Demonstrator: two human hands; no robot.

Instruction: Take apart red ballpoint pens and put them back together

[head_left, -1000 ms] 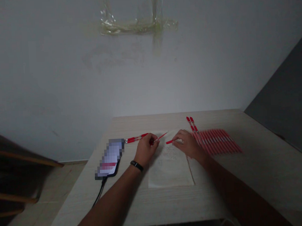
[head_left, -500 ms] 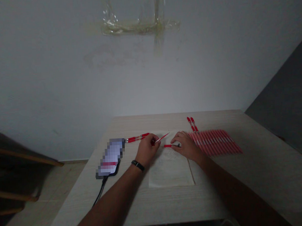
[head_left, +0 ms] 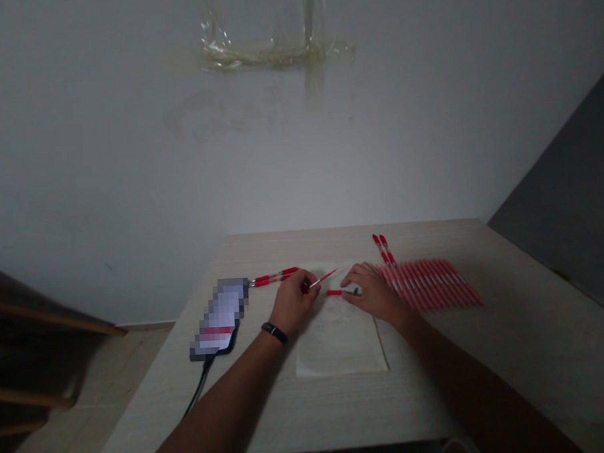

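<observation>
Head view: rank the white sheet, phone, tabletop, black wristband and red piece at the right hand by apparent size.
Largest to smallest:
1. Tabletop
2. White sheet, partly hidden
3. Phone
4. Black wristband
5. Red piece at the right hand, counting only its visible red part

We are holding a slim stick (head_left: 327, 276) between the thumb and fingers of our left hand (head_left: 292, 297); it is showing pale near that hand, red toward its tip, and is slanting forward and rightward from it. In our right hand (head_left: 369, 290) we are pinching a short red tube (head_left: 334, 292), which is lying nearly level, pointing toward the left hand, apart from the stick.
</observation>
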